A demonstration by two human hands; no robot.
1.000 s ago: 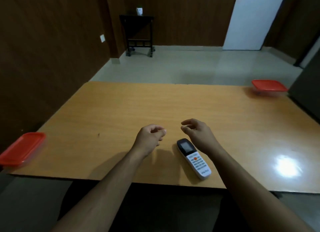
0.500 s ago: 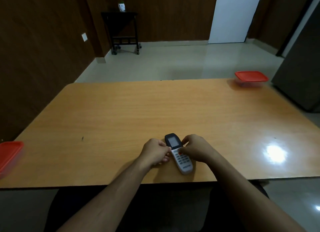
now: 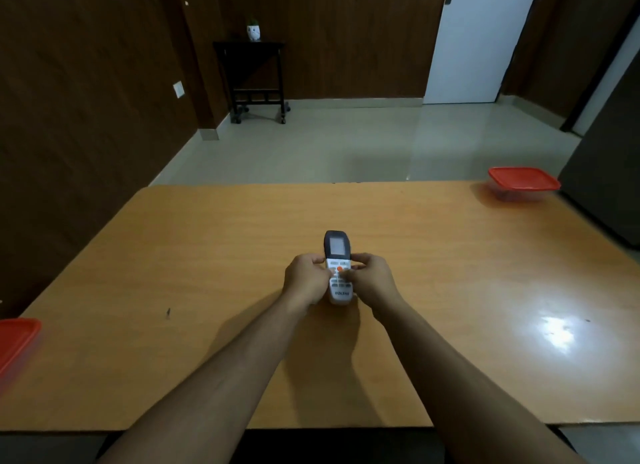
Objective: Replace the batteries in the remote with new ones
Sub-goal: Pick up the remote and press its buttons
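White-bodied remote (image 3: 337, 266), buttons up, sits mid-counter (image 3: 207, 256) between my hands: left hand (image 3: 304, 280) and right hand (image 3: 372, 280) both pinch its sides. I'm at pickup; next I flip it to reach the battery cover.

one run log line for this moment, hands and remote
stage: pickup | left hand: grips remote | right hand: grips remote | remote: buttons up, cover unseen | table: two red-lidded boxes

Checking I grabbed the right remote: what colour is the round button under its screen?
Orange, on the remote held by both hands; the head view shows it.
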